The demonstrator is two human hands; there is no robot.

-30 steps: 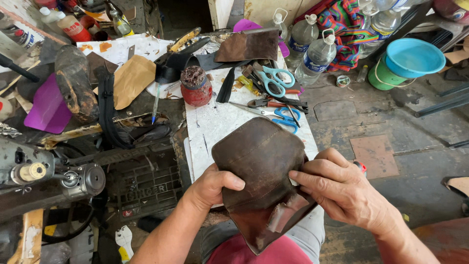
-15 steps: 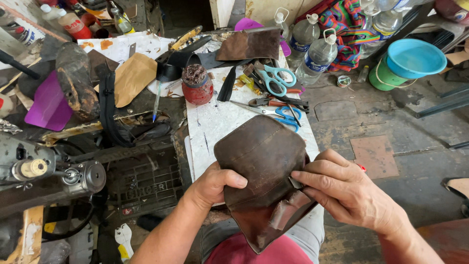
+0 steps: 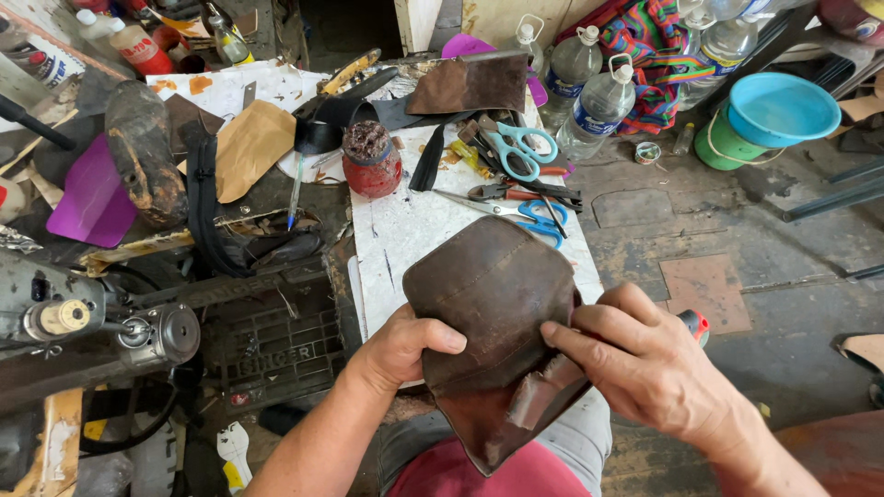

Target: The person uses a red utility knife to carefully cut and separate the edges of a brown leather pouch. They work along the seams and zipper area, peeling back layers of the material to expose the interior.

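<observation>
- A dark brown leather piece [image 3: 493, 304] is held above the near edge of the white work board [image 3: 405, 230], over the person's lap, with its lower folded flap hanging off the board altogether
- The left hand [image 3: 401, 345] is closed on the left edge of the leather, thumb laid across the front face and fingers hidden behind it
- The right hand [image 3: 645, 368] is pressed against the right edge, fingers bent and pinching the leather where a lighter strip is folded over; something with a red end is partly hidden behind this hand and cannot be identified
- Toward the far right corner of the board, teal-handled scissors [image 3: 516, 147] and blue-handled scissors [image 3: 529, 212] are lying among pliers and other small tools, well apart from the hands
- A red glue pot [image 3: 370, 161] is standing near the far middle of the board, with a black strap beside it
- A sewing machine [image 3: 101, 322] is seen off the left edge, and clear plastic bottles [image 3: 589, 92] and a blue basin [image 3: 783, 106] on the floor to the right
- Risk, as judged: the fold could spring open or be creased off its line if the right-hand pinch were relaxed, since the leather looks stiff
- The hanging flap could be dragged against the board's edge and scuffed if the piece were lowered carelessly
</observation>
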